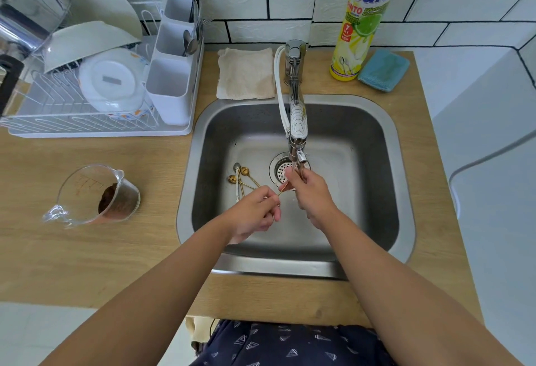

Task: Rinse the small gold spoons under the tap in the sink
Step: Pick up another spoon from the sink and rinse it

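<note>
Down in the square stainless-steel sink (374, 145), both hands work on one thin gold spoon (280, 191) under the chrome tap (295, 122). The left hand (255, 215) pinches the end of the spoon's slender handle between thumb and curled fingers. The right hand (311, 194) closes its fingers round the bowl end just beneath the tap's spout, so the bowl itself is hidden. Three more small spoons (242, 177), two gold and one silvery, lie on the sink floor left of the round drain strainer (282, 170), their handles crossing. On the wooden table (87, 249) to the left stands a tilted clear glass measuring jug (92, 194) with brown grounds inside, and behind it a white wire dish rack (87, 104) with plates and bowls. Behind the sink lie a folded beige cloth (246, 73), a tall yellow bottle of dish liquid (365, 17) and a blue sponge (383, 70).
</note>
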The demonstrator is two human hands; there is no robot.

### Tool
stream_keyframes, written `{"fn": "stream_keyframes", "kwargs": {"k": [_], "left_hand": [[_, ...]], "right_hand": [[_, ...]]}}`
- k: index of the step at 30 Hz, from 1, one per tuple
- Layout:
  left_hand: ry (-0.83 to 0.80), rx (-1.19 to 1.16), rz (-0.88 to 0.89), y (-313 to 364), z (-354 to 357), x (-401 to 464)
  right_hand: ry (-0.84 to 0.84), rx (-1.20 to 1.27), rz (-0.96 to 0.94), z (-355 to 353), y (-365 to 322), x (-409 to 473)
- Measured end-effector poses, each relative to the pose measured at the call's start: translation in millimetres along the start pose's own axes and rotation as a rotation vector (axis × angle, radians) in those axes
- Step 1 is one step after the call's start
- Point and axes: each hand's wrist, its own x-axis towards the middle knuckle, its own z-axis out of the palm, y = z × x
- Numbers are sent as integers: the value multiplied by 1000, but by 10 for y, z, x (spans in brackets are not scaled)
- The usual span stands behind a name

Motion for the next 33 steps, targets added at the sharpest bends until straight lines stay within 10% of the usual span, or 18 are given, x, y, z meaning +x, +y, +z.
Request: {"fn": "stream_keyframes", "kwargs": {"k": [5, 20, 33], "left_hand": [[-101, -184, -105, 7, -115, -40], [-155, -300, -129, 128, -101, -54], [191, 83, -4, 77, 48, 118]], "right_hand": [[-91, 374, 150, -96, 26, 2], [28, 192, 12, -29, 56, -39], [9, 48, -25, -4, 62, 14]]}}
